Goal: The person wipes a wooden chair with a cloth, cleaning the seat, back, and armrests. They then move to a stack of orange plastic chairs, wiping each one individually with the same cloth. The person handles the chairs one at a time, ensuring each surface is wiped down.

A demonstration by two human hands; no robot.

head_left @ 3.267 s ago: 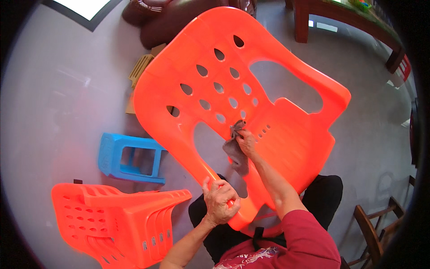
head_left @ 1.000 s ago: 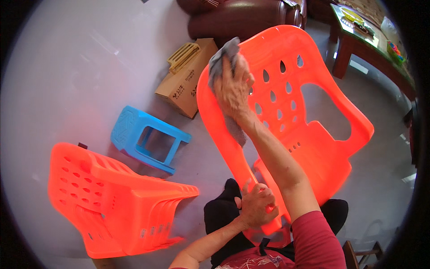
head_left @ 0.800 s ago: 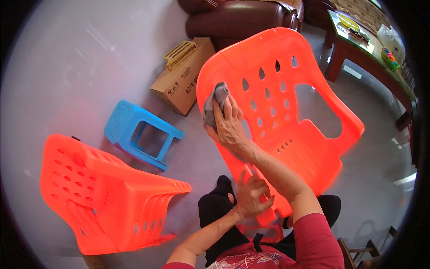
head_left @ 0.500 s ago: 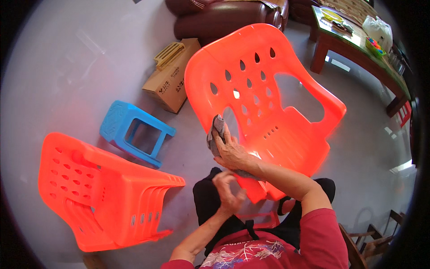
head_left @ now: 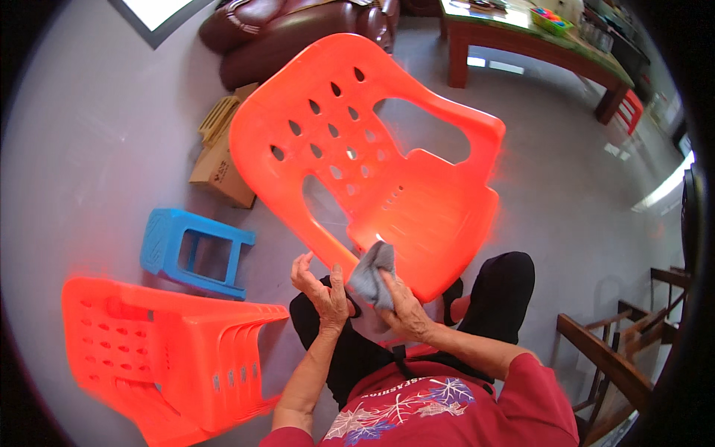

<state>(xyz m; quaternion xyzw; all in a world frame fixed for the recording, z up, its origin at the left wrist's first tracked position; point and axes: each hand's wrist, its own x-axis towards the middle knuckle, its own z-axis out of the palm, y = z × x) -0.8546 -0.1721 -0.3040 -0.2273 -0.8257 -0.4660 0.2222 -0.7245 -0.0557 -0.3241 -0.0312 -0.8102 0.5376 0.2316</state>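
An orange-red plastic armchair (head_left: 439, 223) with teardrop holes in its backrest stands tilted in front of me, its seat turned toward my knees. My right hand (head_left: 408, 311) grips a grey cloth (head_left: 372, 277), which lies against the front end of the chair's left armrest and seat edge. Just left of it, my left hand (head_left: 325, 296) is raised with its fingers apart and nothing in it. Its fingertips are close to the armrest; whether they touch it I cannot tell.
A stack of matching orange-red chairs (head_left: 186, 357) lies on its side at left. Beyond it are a blue plastic stool (head_left: 197, 249) and a cardboard box (head_left: 223, 175). A brown leather sofa (head_left: 290, 37) and a wooden table (head_left: 536, 56) stand farther back. Wooden chair frames (head_left: 607, 357) are at right.
My right hand has brought the cloth down and nearer along the left armrest. My left hand has risen leftward and its fingers have spread. The view has shifted, and the chair appears turned.
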